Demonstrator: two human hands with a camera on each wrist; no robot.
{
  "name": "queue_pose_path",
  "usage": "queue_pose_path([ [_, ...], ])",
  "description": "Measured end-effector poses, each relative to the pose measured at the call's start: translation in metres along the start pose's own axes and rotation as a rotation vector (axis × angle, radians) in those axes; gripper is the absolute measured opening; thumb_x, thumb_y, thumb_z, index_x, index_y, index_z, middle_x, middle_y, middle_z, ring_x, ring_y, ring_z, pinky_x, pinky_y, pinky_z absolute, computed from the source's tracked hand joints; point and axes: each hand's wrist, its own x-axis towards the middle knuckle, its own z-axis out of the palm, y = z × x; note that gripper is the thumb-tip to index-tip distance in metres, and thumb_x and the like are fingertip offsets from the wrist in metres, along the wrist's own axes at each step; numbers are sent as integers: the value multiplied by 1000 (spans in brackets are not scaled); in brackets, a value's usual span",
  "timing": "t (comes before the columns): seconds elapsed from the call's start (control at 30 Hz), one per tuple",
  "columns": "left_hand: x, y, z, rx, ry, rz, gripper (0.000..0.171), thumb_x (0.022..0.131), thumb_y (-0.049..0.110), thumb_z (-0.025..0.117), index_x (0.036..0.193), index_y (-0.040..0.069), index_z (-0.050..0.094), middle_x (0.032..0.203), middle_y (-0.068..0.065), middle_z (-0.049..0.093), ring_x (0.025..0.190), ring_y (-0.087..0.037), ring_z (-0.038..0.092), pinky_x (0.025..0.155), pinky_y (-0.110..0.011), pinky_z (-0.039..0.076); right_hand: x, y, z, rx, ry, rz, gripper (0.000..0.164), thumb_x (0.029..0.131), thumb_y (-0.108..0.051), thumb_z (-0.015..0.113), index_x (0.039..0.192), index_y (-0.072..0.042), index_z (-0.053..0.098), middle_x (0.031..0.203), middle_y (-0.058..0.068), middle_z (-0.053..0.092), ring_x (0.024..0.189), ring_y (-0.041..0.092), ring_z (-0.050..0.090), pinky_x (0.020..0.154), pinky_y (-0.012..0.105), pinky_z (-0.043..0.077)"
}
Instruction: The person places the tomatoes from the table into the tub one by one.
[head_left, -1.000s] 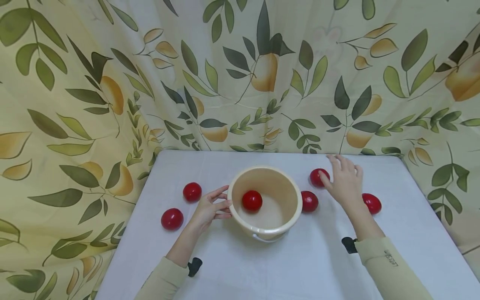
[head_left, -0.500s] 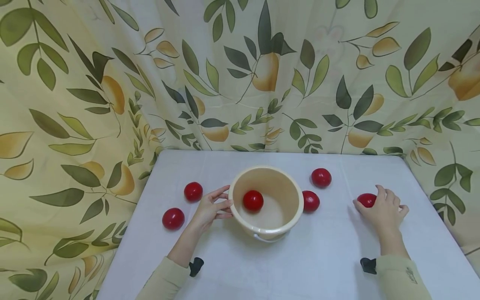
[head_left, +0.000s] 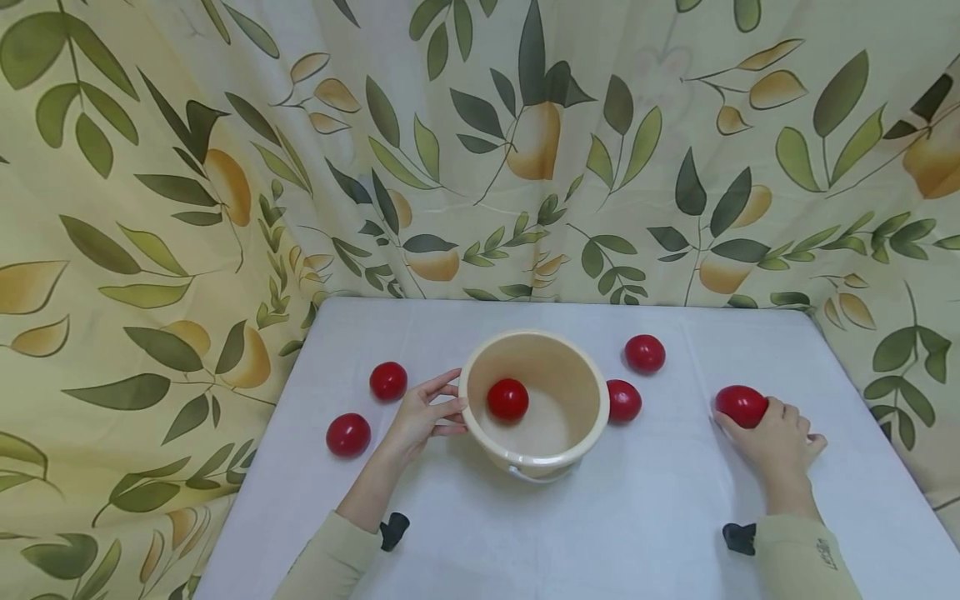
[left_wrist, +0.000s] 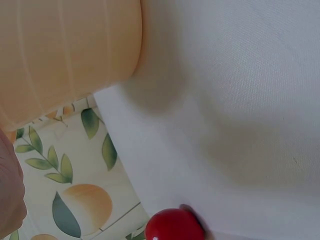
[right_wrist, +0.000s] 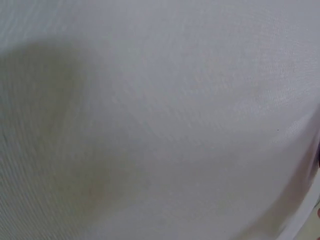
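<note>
My left hand [head_left: 415,419] touches the left side of the cream bucket [head_left: 540,460] in the head view, fingers extended against its rim and outer wall. One glossy red ball [head_left: 507,401] lies inside the bucket. At the right of the table, my right hand [head_left: 780,446] grips another red ball [head_left: 741,406], slightly oval, between thumb and fingers. The left wrist view shows the ribbed bucket wall [left_wrist: 70,50] and part of the left hand [left_wrist: 9,187] at the edge. In the right wrist view the right hand's hold is out of frame.
Two red balls, the nearer [head_left: 623,402] partly behind the bucket and the farther [head_left: 645,354], lie right of it. Two more, a front one [head_left: 348,435] and a back one [head_left: 388,382], lie left. White cloth [head_left: 615,533] covers the table; a leaf-patterned curtain [head_left: 480,208] hangs behind.
My right hand has moved right from beside the back ball to the rightmost ball and gripped it; that ball now shows more fully. My left hand stays at the bucket.
</note>
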Motion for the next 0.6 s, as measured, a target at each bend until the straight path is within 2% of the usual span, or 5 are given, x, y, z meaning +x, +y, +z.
queue_pose_path([
  [0.2,0,-1,0,-5,-9,9,53,83,-1,64,132,8,48,102,-13,51,65,-16,65,61,-33,57,1,1,2,6,-6,-14,99,79,-56,58,129,19,18,117,41,22,113,57,20,91,74,11],
  [0.33,0,-1,-1,-5,-7,6,52,83,-1,64,132,8,49,102,-13,51,65,-16,65,62,-33,57,3,-2,3,-1,1,-72,98,78,-56,59,130,17,19,117,40,24,112,56,21,90,74,10],
  [0.47,0,0,-1,6,-1,8,51,83,2,64,132,9,50,102,-13,52,66,-17,65,62,-33,57,4,-18,-4,-14,38,-158,96,77,-54,62,131,14,21,117,39,26,111,54,23,88,73,12],
  [0.6,0,0,-1,10,3,8,51,83,3,65,132,9,50,102,-13,52,67,-17,65,63,-33,57,5,-45,-20,-36,104,-241,92,75,-50,65,131,11,24,118,37,29,110,52,26,87,71,16],
])
